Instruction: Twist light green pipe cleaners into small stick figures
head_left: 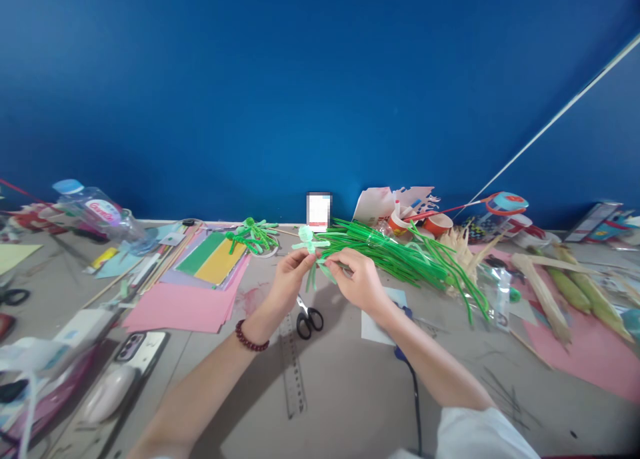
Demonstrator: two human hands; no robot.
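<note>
- Centrally in the head view, a light-green fuzzy figure (306,236) is suspended above the counter (345,392), between the person's two hands.
- Left hand (291,277): thumb and fingers pinched on the middle of the figure; beaded bracelet (251,339) fitted at the wrist.
- Right hand (357,279): fingertips brought together at one of the figure's lower strips, just beside the left hand.
- Scissors (310,321): lying below the hands, blades directed away from the person, near the upper end of a clear ruler (294,379).
- Bundle of green stems (400,249): lying behind and to the right of the right hand.
- Small green cluster (254,235): situated left of the figure, near the green and yellow sheets (215,259).
- Pink sheets (175,305): lying flat on the left, beyond a phone (150,345).
- Blue wall (320,99): standing upright behind the counter.
</note>
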